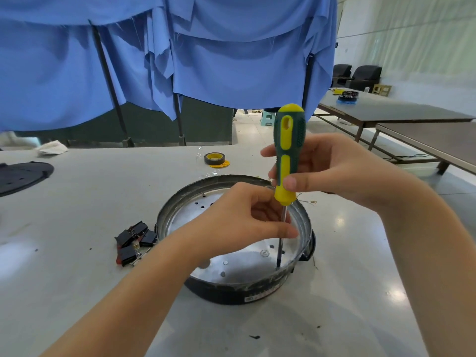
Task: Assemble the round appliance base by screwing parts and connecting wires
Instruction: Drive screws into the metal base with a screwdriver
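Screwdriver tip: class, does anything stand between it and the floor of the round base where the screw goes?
Nothing visible does. The screwdriver, held by the right hand, already has its tip down on the metal floor of the round base. The left hand pinches the shaft higher up, beside it.

- a pale grey table [77,266] with a glossy top carries everything; small dark specks dot it.
- the round appliance base [233,292] sits on it directly beneath the fingers [280,231] of both hands, open side up.
- a heap of small black parts [134,243] lies just left of the base, left of the fingers.
- a roll of black tape [214,159] with a yellow core lies beyond the fingers, past the base's far rim.
- a dark round cover [20,176] rests far to the left of the fingers, at the table's edge.
- a crumpled white cloth [52,148] lies at the far left edge, well apart from the fingers.
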Demonstrator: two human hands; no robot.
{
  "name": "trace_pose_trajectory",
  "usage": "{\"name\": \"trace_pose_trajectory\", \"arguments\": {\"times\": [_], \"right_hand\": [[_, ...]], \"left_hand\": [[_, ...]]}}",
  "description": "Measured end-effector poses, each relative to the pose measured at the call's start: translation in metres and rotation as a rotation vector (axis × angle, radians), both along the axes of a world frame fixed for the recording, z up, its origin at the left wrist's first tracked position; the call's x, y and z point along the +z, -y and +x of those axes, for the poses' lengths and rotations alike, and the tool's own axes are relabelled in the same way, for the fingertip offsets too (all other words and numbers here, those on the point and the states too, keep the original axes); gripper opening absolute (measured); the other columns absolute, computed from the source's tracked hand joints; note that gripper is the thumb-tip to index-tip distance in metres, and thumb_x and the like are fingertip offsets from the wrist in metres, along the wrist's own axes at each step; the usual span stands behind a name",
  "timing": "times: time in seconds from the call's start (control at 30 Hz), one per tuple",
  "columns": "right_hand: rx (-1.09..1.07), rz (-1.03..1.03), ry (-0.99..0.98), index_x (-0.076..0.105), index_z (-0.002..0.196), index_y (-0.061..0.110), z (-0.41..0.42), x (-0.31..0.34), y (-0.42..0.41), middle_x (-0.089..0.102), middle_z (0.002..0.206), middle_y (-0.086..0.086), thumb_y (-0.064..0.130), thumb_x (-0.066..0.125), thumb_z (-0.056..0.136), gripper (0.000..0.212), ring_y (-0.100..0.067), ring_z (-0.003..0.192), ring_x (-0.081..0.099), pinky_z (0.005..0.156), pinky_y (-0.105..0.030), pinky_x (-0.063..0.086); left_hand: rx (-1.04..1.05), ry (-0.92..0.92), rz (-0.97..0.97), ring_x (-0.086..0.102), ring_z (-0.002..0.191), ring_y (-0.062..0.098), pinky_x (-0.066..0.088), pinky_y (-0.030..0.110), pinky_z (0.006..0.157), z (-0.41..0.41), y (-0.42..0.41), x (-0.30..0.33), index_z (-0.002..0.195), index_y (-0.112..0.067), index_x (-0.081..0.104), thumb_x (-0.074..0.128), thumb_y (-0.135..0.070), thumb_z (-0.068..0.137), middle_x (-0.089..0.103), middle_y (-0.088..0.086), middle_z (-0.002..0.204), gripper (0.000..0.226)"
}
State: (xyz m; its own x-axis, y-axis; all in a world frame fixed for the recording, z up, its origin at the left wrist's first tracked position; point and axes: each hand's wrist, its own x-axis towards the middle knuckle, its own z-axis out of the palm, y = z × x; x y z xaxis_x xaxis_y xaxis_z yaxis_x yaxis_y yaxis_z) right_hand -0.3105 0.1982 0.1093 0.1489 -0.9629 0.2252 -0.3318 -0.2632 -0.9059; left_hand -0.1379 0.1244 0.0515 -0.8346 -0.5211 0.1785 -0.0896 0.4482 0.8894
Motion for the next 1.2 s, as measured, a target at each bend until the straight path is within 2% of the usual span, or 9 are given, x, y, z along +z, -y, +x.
{"name": "trace_pose_trajectory", "arguments": {"times": [0.13,0.27,0.43,0.5,0.7,0.9,0.97,1.1,1.2], "right_hand": [[0.044,0.022,0.014,0.057,0.123,0.013,0.001,0.000,-0.002,0.074,0.101,-0.006,0.008,0.065,0.075,0.048,-0.020,0.095,0.071,0.078,-0.023,0.055],[0.059,0.050,0.004,0.054,0.126,0.017,0.004,-0.001,0.000,0.073,0.105,-0.005,0.009,0.067,0.077,0.051,-0.020,0.098,0.070,0.078,-0.022,0.054],[-0.035,-0.018,-0.100,0.067,0.110,0.026,0.005,-0.002,0.002,0.073,0.100,0.000,0.024,0.075,0.071,0.040,-0.020,0.094,0.068,0.083,-0.024,0.055],[-0.021,-0.028,-0.074,0.067,0.110,0.023,0.004,-0.003,0.001,0.071,0.107,-0.010,0.020,0.071,0.071,0.040,-0.024,0.098,0.068,0.084,-0.025,0.055],[0.094,0.013,0.011,0.057,0.123,0.010,0.002,-0.005,0.002,0.071,0.107,-0.010,0.002,0.059,0.082,0.042,-0.025,0.103,0.068,0.085,-0.029,0.054],[-0.014,-0.043,-0.029,0.074,0.090,0.031,0.000,-0.003,0.004,0.073,0.091,0.008,0.034,0.079,0.057,0.033,-0.009,0.087,0.069,0.075,-0.021,0.053],[0.007,-0.046,-0.005,0.072,0.097,0.026,-0.003,-0.003,0.003,0.074,0.090,0.003,0.026,0.077,0.065,0.032,-0.012,0.088,0.070,0.075,-0.020,0.053],[0.126,0.004,0.039,0.055,0.125,0.015,-0.009,-0.001,-0.002,0.072,0.109,-0.007,0.012,0.064,0.079,0.047,-0.024,0.103,0.068,0.083,-0.026,0.054],[0.159,0.053,0.084,0.052,0.130,0.016,-0.011,0.000,-0.001,0.069,0.117,-0.010,0.009,0.065,0.079,0.053,-0.026,0.107,0.066,0.085,-0.029,0.054]], "left_hand": [[-0.106,0.059,0.077,0.073,0.091,0.014,0.056,0.024,0.084,0.003,0.001,0.003,0.102,-0.010,0.071,0.069,0.000,0.084,0.076,0.005,0.095,0.021],[-0.029,0.047,0.044,0.073,0.082,0.017,0.055,0.017,0.074,0.002,-0.001,0.003,0.090,-0.007,0.072,0.073,0.001,0.080,0.076,0.007,0.085,0.012],[-0.017,0.054,-0.005,0.073,0.079,0.017,0.056,0.019,0.075,0.003,0.000,0.004,0.088,-0.009,0.073,0.078,-0.004,0.077,0.076,0.006,0.082,0.013],[-0.027,0.064,-0.018,0.073,0.078,0.017,0.057,0.020,0.075,0.003,0.000,0.005,0.087,-0.009,0.073,0.078,-0.005,0.077,0.075,0.006,0.082,0.012],[0.004,0.071,-0.050,0.070,0.074,0.021,0.056,0.019,0.068,0.003,-0.001,0.004,0.078,-0.013,0.071,0.079,-0.011,0.077,0.073,0.006,0.077,0.009],[0.031,0.054,-0.071,0.066,0.064,0.014,0.056,0.021,0.065,-0.001,-0.003,0.000,0.076,-0.009,0.069,0.084,-0.016,0.072,0.071,0.007,0.071,0.017],[0.031,0.055,-0.055,0.067,0.067,0.018,0.057,0.028,0.069,-0.002,-0.003,-0.001,0.077,-0.009,0.068,0.084,-0.018,0.072,0.071,0.007,0.073,0.020],[-0.097,0.120,0.013,0.071,0.081,0.006,0.054,0.017,0.075,0.000,-0.002,-0.002,0.089,-0.017,0.072,0.075,-0.013,0.082,0.076,-0.004,0.085,0.008],[-0.112,0.128,0.046,0.072,0.085,0.009,0.053,0.016,0.077,0.000,-0.003,-0.004,0.090,-0.020,0.072,0.072,-0.008,0.084,0.076,-0.004,0.087,0.013]]}}
